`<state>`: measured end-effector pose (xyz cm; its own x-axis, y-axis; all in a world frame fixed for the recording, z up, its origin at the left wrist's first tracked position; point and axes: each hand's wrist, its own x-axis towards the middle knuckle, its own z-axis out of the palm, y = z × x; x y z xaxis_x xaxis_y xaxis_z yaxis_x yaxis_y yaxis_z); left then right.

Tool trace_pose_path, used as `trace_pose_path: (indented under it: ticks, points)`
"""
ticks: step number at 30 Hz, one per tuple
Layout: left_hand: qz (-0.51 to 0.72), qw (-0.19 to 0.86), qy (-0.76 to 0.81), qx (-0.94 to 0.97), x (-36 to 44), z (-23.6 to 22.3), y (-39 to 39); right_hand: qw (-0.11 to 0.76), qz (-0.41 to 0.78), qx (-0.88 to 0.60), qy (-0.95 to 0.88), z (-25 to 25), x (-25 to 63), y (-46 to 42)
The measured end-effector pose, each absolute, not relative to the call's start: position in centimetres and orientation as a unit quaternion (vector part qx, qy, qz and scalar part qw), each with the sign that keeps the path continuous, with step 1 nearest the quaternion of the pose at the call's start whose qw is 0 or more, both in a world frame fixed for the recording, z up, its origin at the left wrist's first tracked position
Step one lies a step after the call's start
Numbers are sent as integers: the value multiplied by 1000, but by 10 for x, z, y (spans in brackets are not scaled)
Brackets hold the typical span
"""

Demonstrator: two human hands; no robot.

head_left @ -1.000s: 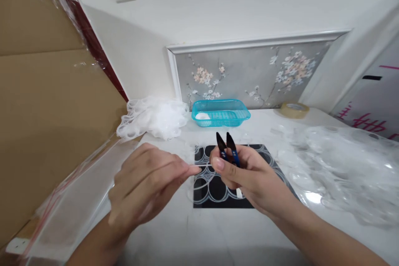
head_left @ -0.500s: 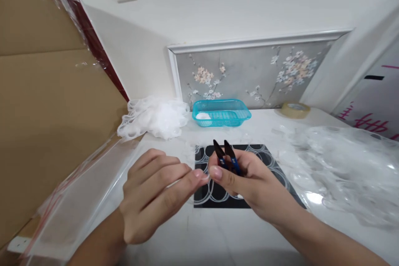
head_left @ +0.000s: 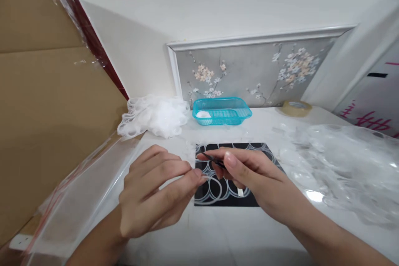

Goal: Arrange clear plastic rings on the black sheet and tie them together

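Observation:
My left hand (head_left: pixel 158 191) is closed, thumb and index fingertip pinched on a thin translucent white ring (head_left: pixel 220 189) whose loop hangs over the dark sheet; part of it is hidden by the fingers. My right hand (head_left: pixel 249 170) grips a pair of thread snips (head_left: pixel 213 159), dark blades pointing left just above the left fingertips. Its handles are mostly covered by my fingers. Beneath both hands lies a black sheet (head_left: pixel 199 199) with pale circle outlines. A small white piece (head_left: pixel 240 192) shows below the right fingers.
A turquoise basket (head_left: pixel 246 114) with a white round item (head_left: pixel 203 114) stands against the wall. To its left is a heap of translucent rings (head_left: pixel 152 116). Clear plastic pieces (head_left: pixel 339 166) spread at right, near a tape roll (head_left: pixel 296 109). Cardboard (head_left: pixel 50 104) borders the left.
My right hand has turned the snips from pointing away to pointing left, toward the left fingertips. The ring below the left fingers shows more clearly. My left hand has barely moved.

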<state>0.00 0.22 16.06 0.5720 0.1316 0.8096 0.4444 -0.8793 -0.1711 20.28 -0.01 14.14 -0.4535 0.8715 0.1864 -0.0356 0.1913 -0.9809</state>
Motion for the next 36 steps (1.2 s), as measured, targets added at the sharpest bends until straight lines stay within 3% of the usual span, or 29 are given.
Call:
trace_pose_path:
  ticks: [15, 24, 36]
  points:
    - [-415, 163, -201, -872, 2, 154, 3, 355, 547, -346, -674, 140, 201, -2]
    - [-435, 162, -211, -860, 4, 151, 4, 354, 603, -360, -618, 139, 200, 4]
    - [-445, 149, -210, -858, 5, 155, 7, 385, 577, -359, -625, 143, 200, 3]
